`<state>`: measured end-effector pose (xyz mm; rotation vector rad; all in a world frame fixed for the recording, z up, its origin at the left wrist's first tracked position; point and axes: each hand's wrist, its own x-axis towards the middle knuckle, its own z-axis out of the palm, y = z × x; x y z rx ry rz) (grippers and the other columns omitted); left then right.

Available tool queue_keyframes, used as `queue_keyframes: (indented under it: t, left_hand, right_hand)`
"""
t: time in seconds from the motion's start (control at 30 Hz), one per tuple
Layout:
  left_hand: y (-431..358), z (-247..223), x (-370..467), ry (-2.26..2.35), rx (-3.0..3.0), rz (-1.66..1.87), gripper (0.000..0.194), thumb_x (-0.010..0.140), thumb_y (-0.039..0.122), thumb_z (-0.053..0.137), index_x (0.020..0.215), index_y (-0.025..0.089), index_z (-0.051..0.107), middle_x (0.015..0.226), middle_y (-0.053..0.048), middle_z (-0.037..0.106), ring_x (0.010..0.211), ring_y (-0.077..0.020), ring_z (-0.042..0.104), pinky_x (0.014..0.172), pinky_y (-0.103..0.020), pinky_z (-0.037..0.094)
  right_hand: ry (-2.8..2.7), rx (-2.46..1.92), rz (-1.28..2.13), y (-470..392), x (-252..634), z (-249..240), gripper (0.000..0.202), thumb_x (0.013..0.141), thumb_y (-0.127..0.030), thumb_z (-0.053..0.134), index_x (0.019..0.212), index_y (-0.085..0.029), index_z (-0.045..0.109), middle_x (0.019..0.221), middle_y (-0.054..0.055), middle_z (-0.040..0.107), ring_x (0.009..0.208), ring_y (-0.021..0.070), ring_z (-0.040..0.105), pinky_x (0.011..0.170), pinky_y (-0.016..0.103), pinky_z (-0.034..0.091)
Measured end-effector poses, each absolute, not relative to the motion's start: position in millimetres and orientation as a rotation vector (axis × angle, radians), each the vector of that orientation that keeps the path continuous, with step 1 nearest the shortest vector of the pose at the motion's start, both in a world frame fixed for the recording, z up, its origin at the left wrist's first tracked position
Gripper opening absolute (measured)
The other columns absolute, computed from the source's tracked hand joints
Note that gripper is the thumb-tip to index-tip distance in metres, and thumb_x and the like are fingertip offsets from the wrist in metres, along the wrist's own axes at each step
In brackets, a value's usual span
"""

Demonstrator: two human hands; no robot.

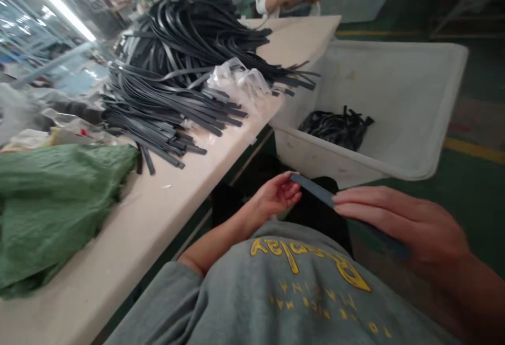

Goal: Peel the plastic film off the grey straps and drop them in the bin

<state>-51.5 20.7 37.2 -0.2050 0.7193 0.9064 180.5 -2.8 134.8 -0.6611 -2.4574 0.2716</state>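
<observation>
Yellow lettering (294, 263) ran upside down across the grey-green T-shirt (244, 292): one large word that ended in "olay", its beginning unclear, above smaller, fainter lines where "NICE" seemed legible. A red mark (83, 132) on plastic wrapping (65, 120) was too blurred to read.

One held strap (314, 190), one bin (406, 92); heaped straps (185, 40), perhaps dozens

Green floor (477, 198), pale table (158, 205), tube light (59, 6)
</observation>
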Motion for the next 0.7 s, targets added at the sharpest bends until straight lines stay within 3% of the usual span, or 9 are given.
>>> queue_keyframes:
  t: [0.1, 0.2, 0.3, 0.5, 0.7]
  left_hand:
    - [19, 38, -51, 0.733, -0.177, 0.868, 0.019, 0.093, 0.020, 0.055, 0.096, 0.011, 0.071, 0.068, -0.003, 0.071, 0.059, -0.0117, 0.066, 0.072, -0.025, 0.052]
    - [17, 39, -50, 0.745, -0.113, 0.844, 0.022, 0.095, 0.021, 0.051, 0.095, 0.011, 0.071, 0.075, -0.006, 0.074, 0.063, -0.0128, 0.069, 0.069, -0.025, 0.053]
    - [15, 36, -52, 0.717, -0.068, 0.820, 0.024, 0.095, 0.024, 0.050, 0.100, 0.010, 0.070, 0.081, -0.008, 0.075, 0.067, -0.0146, 0.070, 0.068, -0.025, 0.053]
    - [8, 19, -51, 0.700, -0.175, 0.807, 0.059, 0.094, 0.057, 0.043, 0.107, 0.005, 0.068, 0.067, -0.009, 0.071, 0.059, -0.0165, 0.068, 0.062, -0.027, 0.054]
    - [5, -5, -39, 0.810, -0.294, 0.774, 0.038, 0.098, 0.040, 0.046, 0.114, 0.010, 0.065, 0.071, -0.005, 0.072, 0.057, -0.0127, 0.066, 0.059, -0.022, 0.051]
  right_hand:
    - [-2.484, -0.594, 0.340, 3, 165, 137, 0.029, 0.100, -0.028, 0.042, 0.116, -0.033, 0.065, 0.111, 0.001, 0.072, 0.097, 0.0161, 0.069, 0.085, 0.027, 0.055]
    - [-2.504, -0.719, 0.476, 6, 156, 134, 0.033, 0.102, -0.037, 0.038, 0.105, -0.027, 0.070, 0.105, 0.004, 0.073, 0.094, 0.0171, 0.069, 0.082, 0.029, 0.056]
    - [-2.475, -0.853, 0.622, 0, 157, 132, 0.041, 0.102, -0.046, 0.034, 0.104, -0.028, 0.071, 0.107, 0.005, 0.073, 0.098, 0.0182, 0.068, 0.087, 0.032, 0.055]
    - [-2.367, -0.698, 0.603, -17, 170, 132, 0.030, 0.102, -0.041, 0.040, 0.113, -0.033, 0.067, 0.110, 0.001, 0.072, 0.101, 0.0168, 0.067, 0.088, 0.031, 0.055]
    - [-2.420, -0.563, 0.538, -21, 173, 131, 0.027, 0.102, -0.030, 0.042, 0.116, -0.030, 0.065, 0.110, 0.003, 0.072, 0.102, 0.0170, 0.067, 0.088, 0.032, 0.055]
